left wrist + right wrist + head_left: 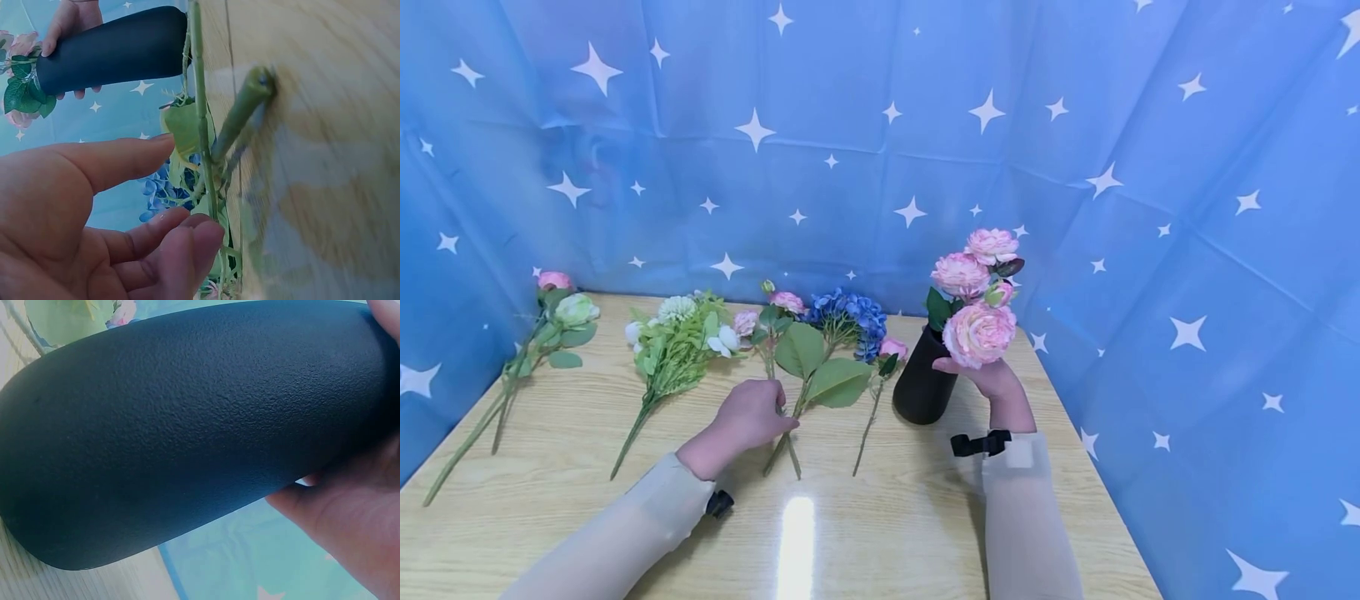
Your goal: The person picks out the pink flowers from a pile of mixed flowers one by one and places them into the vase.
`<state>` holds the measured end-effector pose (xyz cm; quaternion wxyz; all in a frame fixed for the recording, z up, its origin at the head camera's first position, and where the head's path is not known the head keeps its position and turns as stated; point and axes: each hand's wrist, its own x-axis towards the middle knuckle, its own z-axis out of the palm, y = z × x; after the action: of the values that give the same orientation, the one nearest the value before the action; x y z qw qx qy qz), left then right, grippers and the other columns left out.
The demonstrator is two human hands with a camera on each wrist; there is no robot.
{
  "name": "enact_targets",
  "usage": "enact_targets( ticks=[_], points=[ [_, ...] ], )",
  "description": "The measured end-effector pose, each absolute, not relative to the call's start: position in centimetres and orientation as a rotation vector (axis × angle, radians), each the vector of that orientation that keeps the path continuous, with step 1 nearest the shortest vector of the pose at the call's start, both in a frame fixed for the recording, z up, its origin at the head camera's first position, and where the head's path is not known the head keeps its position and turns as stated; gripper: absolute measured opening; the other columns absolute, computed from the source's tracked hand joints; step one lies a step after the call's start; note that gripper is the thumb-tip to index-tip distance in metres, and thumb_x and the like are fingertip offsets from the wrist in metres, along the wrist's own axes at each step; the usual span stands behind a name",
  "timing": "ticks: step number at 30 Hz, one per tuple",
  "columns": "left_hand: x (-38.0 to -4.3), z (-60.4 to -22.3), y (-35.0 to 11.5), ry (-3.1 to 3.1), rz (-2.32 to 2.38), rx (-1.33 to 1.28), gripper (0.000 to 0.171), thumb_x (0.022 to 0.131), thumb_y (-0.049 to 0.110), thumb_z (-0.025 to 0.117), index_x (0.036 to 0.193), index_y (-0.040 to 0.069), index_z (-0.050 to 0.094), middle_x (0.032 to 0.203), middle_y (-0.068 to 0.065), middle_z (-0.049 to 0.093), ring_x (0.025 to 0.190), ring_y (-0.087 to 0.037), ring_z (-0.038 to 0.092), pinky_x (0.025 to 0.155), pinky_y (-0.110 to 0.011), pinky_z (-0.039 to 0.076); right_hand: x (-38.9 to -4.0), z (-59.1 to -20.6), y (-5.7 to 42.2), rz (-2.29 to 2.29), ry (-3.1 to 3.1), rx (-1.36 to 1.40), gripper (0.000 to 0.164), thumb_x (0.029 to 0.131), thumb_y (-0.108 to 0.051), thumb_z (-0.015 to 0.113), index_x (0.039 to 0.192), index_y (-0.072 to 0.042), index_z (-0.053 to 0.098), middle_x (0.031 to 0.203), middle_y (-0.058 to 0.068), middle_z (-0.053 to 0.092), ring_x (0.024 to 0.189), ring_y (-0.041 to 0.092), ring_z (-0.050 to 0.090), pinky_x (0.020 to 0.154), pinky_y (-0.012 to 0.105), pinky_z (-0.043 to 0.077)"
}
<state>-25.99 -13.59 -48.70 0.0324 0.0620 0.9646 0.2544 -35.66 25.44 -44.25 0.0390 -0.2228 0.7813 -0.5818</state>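
In the head view, the right hand (992,382) grips the upper part of a black vase (922,385), right of centre, with pink flowers (979,333) standing out of its mouth. The left hand (741,419), just left of centre, is over the crossed stems (792,446) of a blue flower (853,317) and a pink flower (787,302) lying on the bench (887,533). A green-and-white bunch (679,342) lies farther left, and long-stemmed roses (576,310) at the far left. A single pink rosebud (892,348) lies between the blue flower and the vase.

In the left wrist view, the left hand's thumb and fingertips are apart, close to a green stem; the vase is at the upper left, under the right hand.

In the right wrist view, the vase fills the upper frame, the right hand curled round it at the right edge.
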Motion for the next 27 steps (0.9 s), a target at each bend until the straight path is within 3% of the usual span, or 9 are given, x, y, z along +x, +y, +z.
enact_targets(
  ticks=[5, 9, 19, 27],
  points=[
    [-26.1, -48.9, -13.8, 2.947, 0.845, 0.155, 0.045, 0.082, 0.027, 0.09, 0.064, 0.016, 0.05, 0.058, 0.005, 0.042, 0.056, -0.016, 0.042, 0.062, -0.032, 0.042, -35.6, -44.2, 25.4, -1.774, 2.408, -0.665, 0.086, 0.087, 0.012, 0.076, 0.156, 0.01, 0.024, 0.16, 0.029, 0.028, 0.143, 0.037, 0.035, 0.098, 0.012, 0.049],
    [-26.4, -49.3, -14.1, 2.918, 0.881, 0.125, 0.057, 0.082, 0.027, 0.09, 0.052, 0.02, 0.041, 0.048, 0.01, 0.029, 0.046, -0.011, 0.032, 0.058, -0.03, 0.041, -35.7, -44.3, 25.4, -1.779, 2.398, -0.66, 0.086, 0.087, 0.013, 0.075, 0.156, 0.01, 0.024, 0.16, 0.029, 0.027, 0.144, 0.037, 0.034, 0.097, 0.013, 0.05],
    [-27.0, -50.1, -14.6, 2.882, 0.903, 0.099, 0.059, 0.084, 0.032, 0.086, 0.049, 0.021, 0.039, 0.046, 0.011, 0.027, 0.044, -0.009, 0.026, 0.058, -0.029, 0.042, -36.0, -44.3, 25.6, -1.804, 2.366, -0.724, 0.094, 0.086, 0.003, 0.082, 0.155, 0.011, 0.02, 0.16, 0.027, 0.025, 0.14, 0.028, 0.032, 0.102, 0.012, 0.046],
    [-27.5, -50.4, -15.0, 2.837, 0.916, 0.114, 0.058, 0.087, 0.028, 0.082, 0.049, 0.021, 0.039, 0.046, 0.011, 0.026, 0.042, -0.009, 0.027, 0.06, -0.029, 0.044, -36.0, -44.5, 25.6, -1.805, 2.376, -0.711, 0.094, 0.085, 0.008, 0.079, 0.157, 0.009, 0.017, 0.161, 0.024, 0.024, 0.14, 0.026, 0.03, 0.104, 0.012, 0.044]
  ],
)
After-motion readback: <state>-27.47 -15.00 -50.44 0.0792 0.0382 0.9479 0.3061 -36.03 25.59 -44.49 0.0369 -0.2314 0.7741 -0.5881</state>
